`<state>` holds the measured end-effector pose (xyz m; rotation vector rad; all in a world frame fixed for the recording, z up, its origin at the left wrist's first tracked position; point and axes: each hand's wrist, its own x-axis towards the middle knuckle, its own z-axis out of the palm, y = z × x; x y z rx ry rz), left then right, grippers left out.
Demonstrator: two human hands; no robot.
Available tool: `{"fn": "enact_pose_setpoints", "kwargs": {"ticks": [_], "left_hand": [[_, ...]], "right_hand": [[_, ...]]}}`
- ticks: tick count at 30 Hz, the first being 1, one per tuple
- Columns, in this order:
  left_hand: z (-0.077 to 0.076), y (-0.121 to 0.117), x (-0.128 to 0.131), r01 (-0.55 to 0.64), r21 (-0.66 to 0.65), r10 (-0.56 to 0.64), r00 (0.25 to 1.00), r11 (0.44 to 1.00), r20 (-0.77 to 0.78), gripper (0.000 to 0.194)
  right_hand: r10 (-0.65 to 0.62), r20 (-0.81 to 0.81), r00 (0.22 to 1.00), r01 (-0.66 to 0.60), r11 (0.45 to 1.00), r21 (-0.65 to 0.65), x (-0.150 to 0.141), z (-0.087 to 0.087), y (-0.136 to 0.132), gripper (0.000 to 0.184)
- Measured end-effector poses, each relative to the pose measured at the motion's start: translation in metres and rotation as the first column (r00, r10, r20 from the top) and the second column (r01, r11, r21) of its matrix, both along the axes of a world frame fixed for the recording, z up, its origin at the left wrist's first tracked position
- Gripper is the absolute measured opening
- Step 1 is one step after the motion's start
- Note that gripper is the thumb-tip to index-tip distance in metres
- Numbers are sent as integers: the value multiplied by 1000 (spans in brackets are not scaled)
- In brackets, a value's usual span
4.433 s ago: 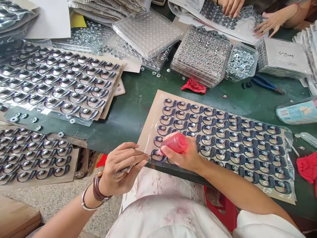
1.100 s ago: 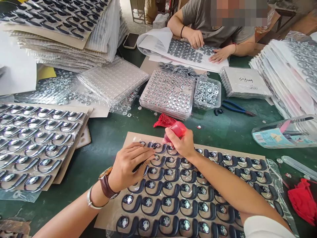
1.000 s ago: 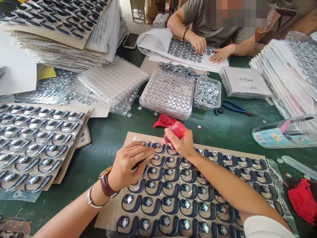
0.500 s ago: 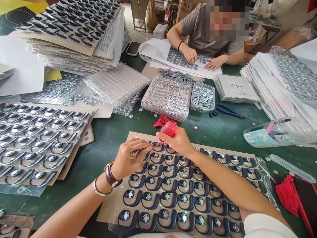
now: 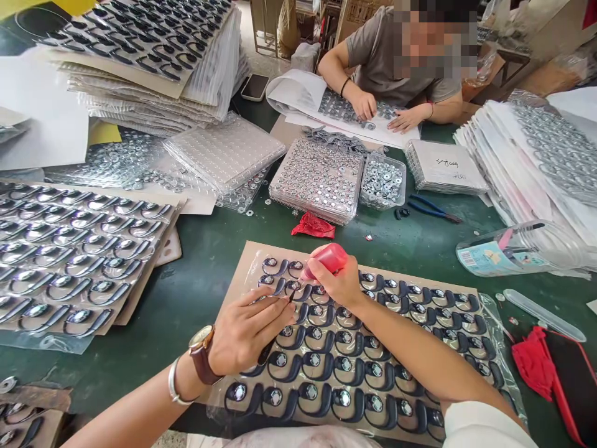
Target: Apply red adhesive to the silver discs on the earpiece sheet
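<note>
My right hand [image 5: 340, 281] is closed around a small red squeeze bottle [image 5: 331, 257], its nozzle end tilted down to the left over the upper rows of a card sheet [image 5: 242, 261]. Across the sheet lie several rows of black curved pieces [image 5: 311, 392], each with a round silver disc. Beside the bottle, my left hand [image 5: 249, 331] is closed on thin dark tweezers [image 5: 267, 353], mostly hidden by the fingers. The tweezers' tip points toward a piece just below the nozzle. Clear film lies under the pieces and shows at the sheet's edges.
Filled card sheets [image 5: 60, 261] lie at left, behind them a tall stack [image 5: 153, 106]. Ahead are a disc-covered tray [image 5: 317, 180], a tub of metal washers [image 5: 383, 180] and blue-handled pliers [image 5: 433, 208]. A clear jar [image 5: 513, 249] lies at right. Across the table, a co-worker's hands [image 5: 405, 118] handle grey pieces.
My left hand has moved down toward me and turned, back of the hand up. My right hand and the bottle have shifted slightly right and nearer, to the second row.
</note>
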<state>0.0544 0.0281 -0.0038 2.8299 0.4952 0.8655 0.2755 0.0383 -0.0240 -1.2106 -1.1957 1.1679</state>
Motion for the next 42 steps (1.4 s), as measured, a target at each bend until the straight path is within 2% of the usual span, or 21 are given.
{"fn": "enact_pose_setpoints", "kwargs": {"ticks": [10, 17, 28, 37, 42], "left_hand": [[-3, -3, 3, -19, 36, 21, 998, 999, -53, 35], [-4, -3, 2, -18, 36, 20, 999, 999, -42, 36], [-3, -2, 2, -26, 4, 26, 999, 1000, -33, 36], [-2, -2, 2, -36, -22, 36, 999, 999, -2, 40], [-1, 1, 3, -57, -78, 58, 998, 995, 23, 36]], "right_hand": [[72, 141, 987, -77, 996, 35, -1, -5, -1, 25], [19, 254, 967, -30, 999, 41, 4, -2, -1, 24], [-68, 210, 975, 55, 996, 64, 4, -1, -3, 25], [-55, 244, 968, 47, 998, 38, 4, -5, -1, 29], [-53, 259, 965, 45, 998, 35, 6, -2, -2, 28]]}}
